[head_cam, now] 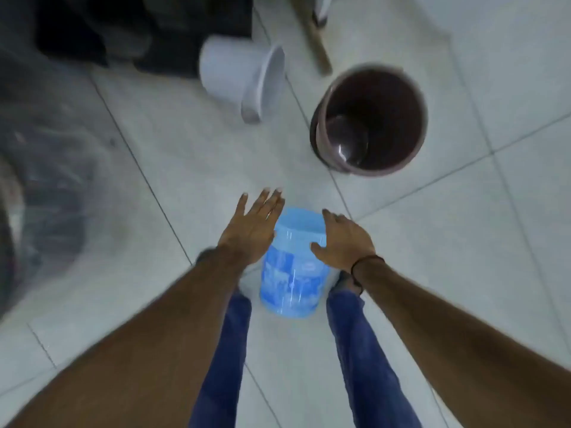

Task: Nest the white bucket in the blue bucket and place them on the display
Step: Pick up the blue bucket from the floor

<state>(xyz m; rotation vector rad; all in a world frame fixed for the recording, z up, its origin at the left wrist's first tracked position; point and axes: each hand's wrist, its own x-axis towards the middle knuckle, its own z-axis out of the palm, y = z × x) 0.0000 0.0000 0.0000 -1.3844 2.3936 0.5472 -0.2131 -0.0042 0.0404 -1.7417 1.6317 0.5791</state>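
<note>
Both hands spread empty, the left hand [251, 228] and right hand [343, 240] flank the blue bucket [292, 273]; next, fetch the tipped white bucket [239, 78].

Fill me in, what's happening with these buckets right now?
A person stands over the blue bucket on the tiled floor, left hand and right hand open on either side of it, not visibly gripping. The white bucket lies on its side farther off, not nested. A brown bucket stands nearby.

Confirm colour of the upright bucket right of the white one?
Dark brown bucket, inside and rim; head view shows it.
</note>
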